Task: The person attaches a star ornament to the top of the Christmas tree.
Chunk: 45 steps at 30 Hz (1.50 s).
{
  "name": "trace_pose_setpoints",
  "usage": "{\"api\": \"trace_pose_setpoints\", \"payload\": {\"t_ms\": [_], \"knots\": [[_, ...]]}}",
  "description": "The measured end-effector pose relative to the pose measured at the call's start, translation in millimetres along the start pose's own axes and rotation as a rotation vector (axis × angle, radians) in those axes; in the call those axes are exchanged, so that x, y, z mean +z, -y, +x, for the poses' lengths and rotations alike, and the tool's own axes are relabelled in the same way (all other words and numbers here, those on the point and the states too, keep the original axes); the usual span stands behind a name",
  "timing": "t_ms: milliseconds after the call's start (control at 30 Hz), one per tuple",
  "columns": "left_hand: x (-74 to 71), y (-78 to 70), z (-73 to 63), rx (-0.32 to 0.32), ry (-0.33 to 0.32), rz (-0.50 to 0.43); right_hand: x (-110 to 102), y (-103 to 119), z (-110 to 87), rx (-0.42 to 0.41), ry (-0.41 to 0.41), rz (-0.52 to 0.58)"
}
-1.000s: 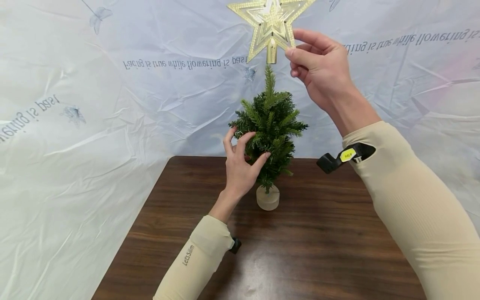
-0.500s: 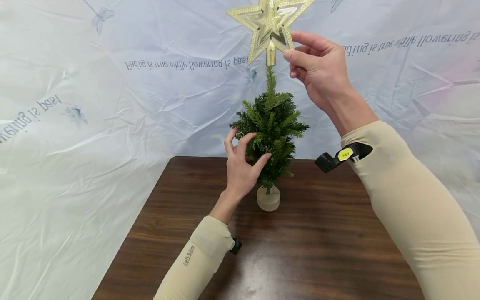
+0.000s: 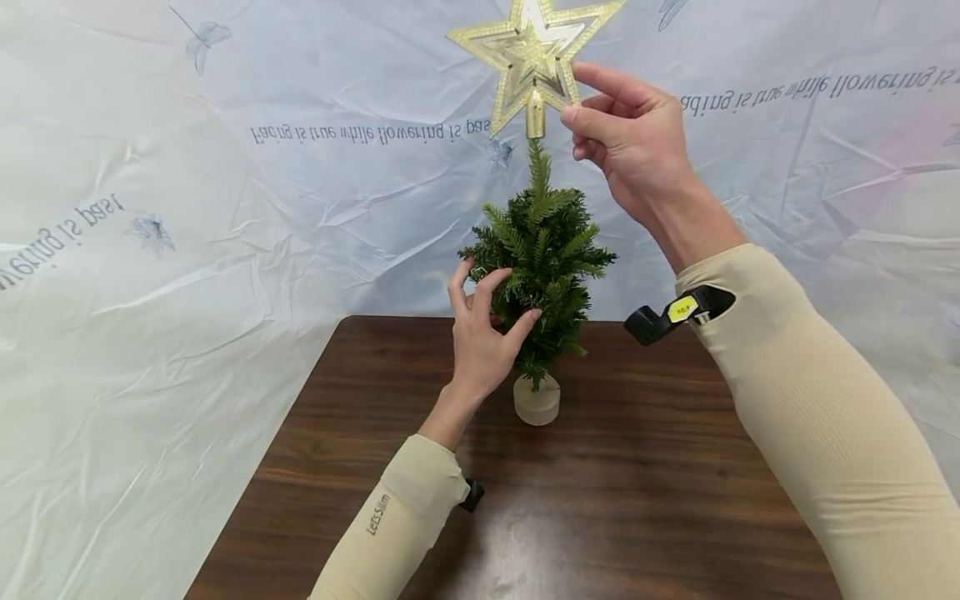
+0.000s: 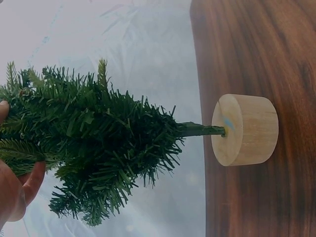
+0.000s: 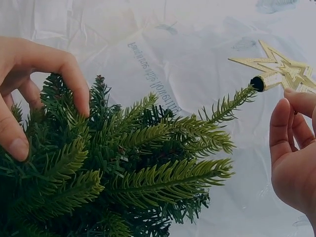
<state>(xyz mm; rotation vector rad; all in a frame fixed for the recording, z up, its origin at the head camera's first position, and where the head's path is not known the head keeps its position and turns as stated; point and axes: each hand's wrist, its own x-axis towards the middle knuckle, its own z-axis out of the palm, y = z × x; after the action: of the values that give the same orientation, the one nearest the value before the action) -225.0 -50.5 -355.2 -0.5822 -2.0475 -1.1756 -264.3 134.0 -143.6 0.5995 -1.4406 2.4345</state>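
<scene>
A small artificial Christmas tree [image 3: 555, 250] stands upright on a round wooden base [image 4: 256, 131]. Curled fingers of my left hand [image 3: 482, 346] hold its left side among the branches. Between thumb and fingers, my right hand [image 3: 637, 137] pinches the lower right point of a gold star tree topper [image 3: 517, 62] above the tree. The right wrist view shows the dark open end of the star's socket [image 5: 266, 81] right at the tip of the top sprig [image 5: 229, 106]. Whether the tip is inside the socket, I cannot tell.
The tree's base rests on a dark brown wooden table [image 3: 637, 467] near its back edge. Behind and to the left hangs a pale, wrinkled sheet [image 3: 360, 192] printed with lettering and flowers. Black camera mounts [image 3: 660, 321] sit on both wrists.
My right hand and the star have shifted slightly left and down, bringing the socket to the treetop. The left hand keeps its place on the tree.
</scene>
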Motion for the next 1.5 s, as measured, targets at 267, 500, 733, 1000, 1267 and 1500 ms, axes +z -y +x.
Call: {"api": "trace_pose_setpoints", "payload": {"t_ms": [267, 500, 733, 1000, 1267, 1500], "knots": [[-0.6, 0.3, 0.5, -0.006, 0.003, -0.003, 1, -3, 1.4, -0.024, 0.012, -0.014], [-0.5, 1.2, 0.6, -0.011, 0.005, -0.003, 2, -4, 3.6, -0.035, 0.020, -0.015], [-0.8, 2.0, 1.1, -0.017, 0.002, -0.002, -2, -7, 4.5, -0.017, 0.003, 0.009], [-1.0, 3.2, 1.2, -0.011, -0.006, 0.004, -3, -8, 6.5, -0.033, 0.016, 0.015], [-1.0, 3.7, -0.6, -0.013, -0.001, 0.007, -5, -10, 6.9, -0.049, 0.030, -0.025], [-0.1, 2.3, -1.5, -0.007, -0.005, 0.004, -14, -14, 3.5, -0.047, 0.029, -0.049]]}}
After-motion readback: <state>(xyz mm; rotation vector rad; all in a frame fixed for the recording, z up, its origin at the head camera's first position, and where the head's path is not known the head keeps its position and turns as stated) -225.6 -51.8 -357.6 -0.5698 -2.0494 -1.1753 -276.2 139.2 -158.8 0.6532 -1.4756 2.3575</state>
